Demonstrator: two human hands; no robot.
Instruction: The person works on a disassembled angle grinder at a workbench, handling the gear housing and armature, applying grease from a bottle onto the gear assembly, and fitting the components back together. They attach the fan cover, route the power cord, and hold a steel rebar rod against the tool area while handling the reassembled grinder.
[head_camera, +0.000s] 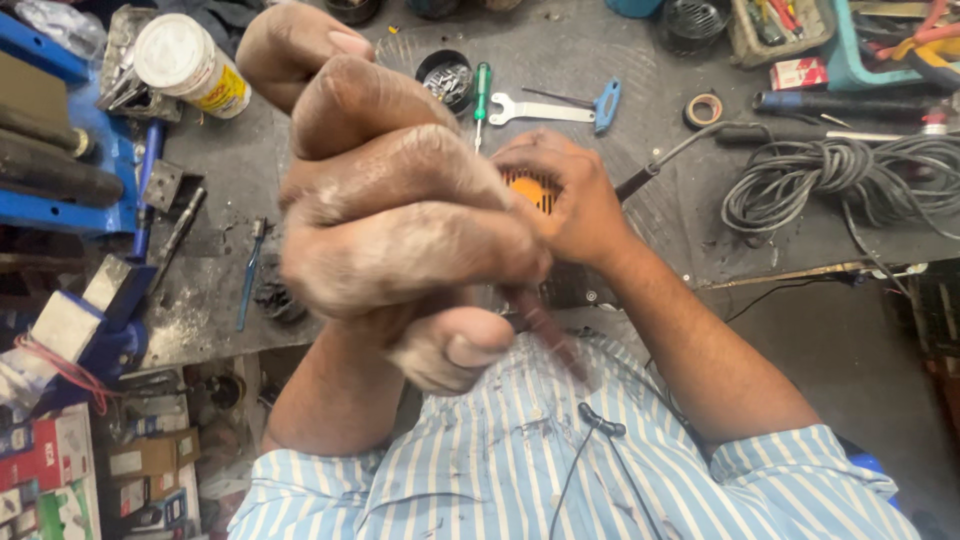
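Both hands met over the worktop's (640, 60) near edge: the left hand (400, 220) clenched on a dark handle (545, 330) (partly hidden), the right hand (565, 195) gripping an orange power tool (530, 188), which probably needed steady bracing while the handle worked.

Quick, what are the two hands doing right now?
Left hand: closed in a fist around a dark handle.
Right hand: closed over an orange tool on the workbench.

Noted on bench: white canister (190, 62), green-handled screwdriver (481, 95), open-end wrench (540, 110), tape roll (704, 110), coiled grey cable (830, 180), blue toothbrush (249, 275).
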